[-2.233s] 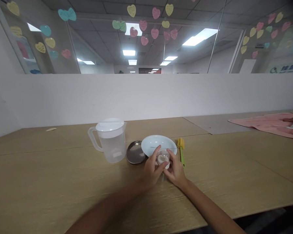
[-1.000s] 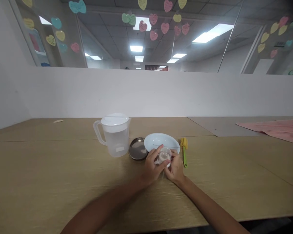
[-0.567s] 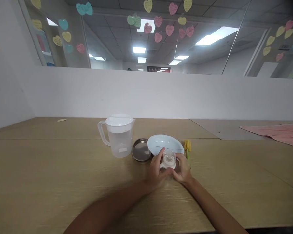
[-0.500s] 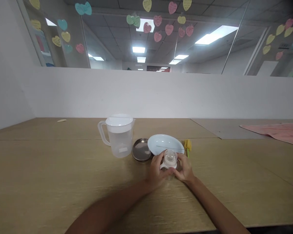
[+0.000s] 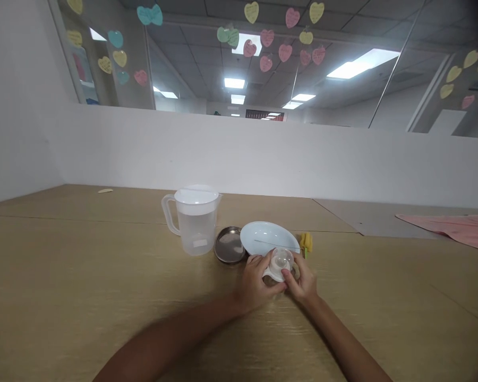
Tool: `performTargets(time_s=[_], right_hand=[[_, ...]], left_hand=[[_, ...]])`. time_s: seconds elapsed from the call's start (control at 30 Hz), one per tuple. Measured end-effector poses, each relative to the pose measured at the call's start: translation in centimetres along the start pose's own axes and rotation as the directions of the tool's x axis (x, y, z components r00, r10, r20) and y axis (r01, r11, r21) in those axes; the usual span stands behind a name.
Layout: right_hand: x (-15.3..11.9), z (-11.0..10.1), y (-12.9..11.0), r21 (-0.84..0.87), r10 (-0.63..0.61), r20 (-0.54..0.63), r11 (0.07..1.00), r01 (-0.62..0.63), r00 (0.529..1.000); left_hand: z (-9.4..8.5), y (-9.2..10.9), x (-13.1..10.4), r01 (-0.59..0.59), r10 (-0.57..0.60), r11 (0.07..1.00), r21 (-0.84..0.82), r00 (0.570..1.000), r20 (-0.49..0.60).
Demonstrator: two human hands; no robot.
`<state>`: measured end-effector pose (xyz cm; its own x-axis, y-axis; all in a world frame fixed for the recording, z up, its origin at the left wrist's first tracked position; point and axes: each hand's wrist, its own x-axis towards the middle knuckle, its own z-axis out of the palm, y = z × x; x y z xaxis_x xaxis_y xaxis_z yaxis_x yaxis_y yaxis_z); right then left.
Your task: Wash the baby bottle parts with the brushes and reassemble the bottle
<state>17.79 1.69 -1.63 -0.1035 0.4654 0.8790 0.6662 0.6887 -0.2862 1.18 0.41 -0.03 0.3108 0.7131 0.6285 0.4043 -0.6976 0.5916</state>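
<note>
Between my hands is a baby bottle (image 5: 281,260) with a clear domed cap and a white collar with a handle; its lower body is mostly hidden by my fingers. My left hand (image 5: 258,278) wraps around its left side, near the white handle. On the other side, my right hand (image 5: 304,278) grips the bottle, its thumb lying against the collar and cap. Just behind them sits a pale blue oval bowl (image 5: 269,233), with a thin straight stick or wire across it. A yellow artificial-looking flower (image 5: 306,242) lies at the bowl's right edge.
A translucent measuring jug (image 5: 197,223) with its handle to the left stands left of the bowl. Beside it is a round metal dish (image 5: 229,245). A pink cloth (image 5: 454,229) lies at the far right, and a small pale flat piece (image 5: 105,190) near the wall.
My right thumb has moved up from the bottle's lower front onto its collar and cap, and the bottle tilts slightly. The head view has shifted and rolled a little.
</note>
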Motion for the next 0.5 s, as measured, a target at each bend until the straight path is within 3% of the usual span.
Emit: performTargets(time_s=[0.27,0.4,0.5], right_hand=[[-0.1,0.2,-0.2,0.11,0.168,0.038,0.979,-0.171,0.985],[-0.1,0.0,0.3,0.188,0.25,-0.084,0.955,-0.231,0.965],[-0.3,-0.4,0.6,0.126,0.242,-0.177,0.967,-0.221,0.954]], left_hand=[[0.0,-0.6,0.0,-0.01,0.009,0.999,0.037,1.0,0.028],[0.2,0.0,-0.3,-0.063,0.063,0.998,0.002,0.996,0.056],[0.3,0.3,-0.4,-0.042,0.046,0.998,-0.052,0.996,0.072]])
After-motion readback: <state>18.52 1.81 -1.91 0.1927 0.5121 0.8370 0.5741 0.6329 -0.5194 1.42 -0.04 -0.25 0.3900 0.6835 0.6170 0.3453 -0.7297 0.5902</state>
